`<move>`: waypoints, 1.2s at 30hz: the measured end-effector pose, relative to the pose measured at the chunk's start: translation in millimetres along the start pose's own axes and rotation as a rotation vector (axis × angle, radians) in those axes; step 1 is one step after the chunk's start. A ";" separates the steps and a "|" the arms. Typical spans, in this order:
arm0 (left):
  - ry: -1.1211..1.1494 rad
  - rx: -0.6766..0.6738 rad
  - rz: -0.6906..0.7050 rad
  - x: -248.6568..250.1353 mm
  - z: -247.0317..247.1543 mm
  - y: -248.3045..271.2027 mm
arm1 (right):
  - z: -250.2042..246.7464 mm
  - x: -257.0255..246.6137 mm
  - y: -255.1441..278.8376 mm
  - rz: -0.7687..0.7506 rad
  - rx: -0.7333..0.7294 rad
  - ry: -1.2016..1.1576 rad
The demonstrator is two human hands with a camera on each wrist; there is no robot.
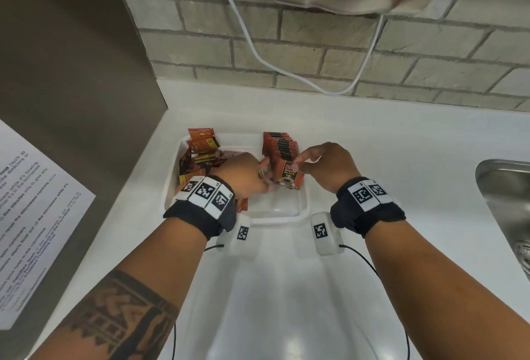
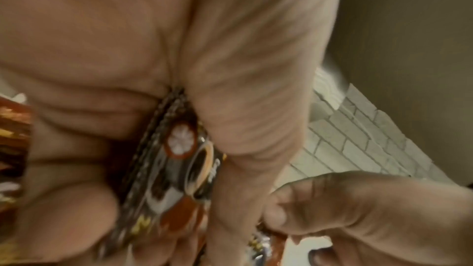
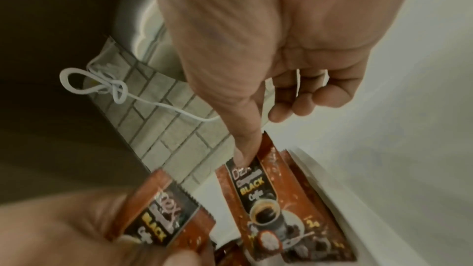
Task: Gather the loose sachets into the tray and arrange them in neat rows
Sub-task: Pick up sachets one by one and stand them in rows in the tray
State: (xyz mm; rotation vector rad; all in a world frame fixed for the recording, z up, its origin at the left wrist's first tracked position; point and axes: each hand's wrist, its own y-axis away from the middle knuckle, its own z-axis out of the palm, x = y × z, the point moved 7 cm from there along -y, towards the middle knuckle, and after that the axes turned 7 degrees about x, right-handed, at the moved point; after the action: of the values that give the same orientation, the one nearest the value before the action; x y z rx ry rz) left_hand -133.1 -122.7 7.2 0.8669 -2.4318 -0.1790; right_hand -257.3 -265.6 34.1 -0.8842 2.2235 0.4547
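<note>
A white tray [image 1: 304, 210] sits on the white counter. Loose orange sachets [image 1: 200, 159] lie jumbled in its left half. A neat upright row of sachets [image 1: 281, 144] stands along its right side. My left hand [image 1: 262, 179] hovers over the tray's middle and grips a few sachets [image 2: 179, 169] between thumb [image 2: 243, 128] and fingers; the same sachets [image 3: 163, 215] show in the right wrist view. My right hand [image 1: 304, 162] pinches the top of the row's front sachet [image 1: 288, 177], marked "Black" [image 3: 268, 209], with its thumb [image 3: 230, 88] on the printed face.
A steel sink [image 1: 504, 202] is sunk into the counter at the right. A grey panel [image 1: 71, 73] with a paper notice [image 1: 28, 202] stands close on the left. A white cable [image 1: 258, 53] hangs down the brick wall behind the tray.
</note>
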 end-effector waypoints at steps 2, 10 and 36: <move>-0.034 -0.110 0.026 11.9 12.8 1.1 | 8.4 2.7 -1.2 -0.004 -0.012 0.037; -0.240 -0.279 0.067 36.8 50.9 -15.9 | 28.1 3.1 -13.2 -0.061 -0.058 0.118; -0.073 -0.338 0.026 30.3 62.2 -27.6 | 30.4 17.5 -20.9 -0.045 -0.026 0.079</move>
State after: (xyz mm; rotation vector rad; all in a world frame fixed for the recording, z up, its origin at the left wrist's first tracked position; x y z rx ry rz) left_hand -170.9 -166.6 -39.6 0.6857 -2.3812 -0.6022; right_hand -237.4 -272.2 -0.9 -0.9791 2.2686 0.4352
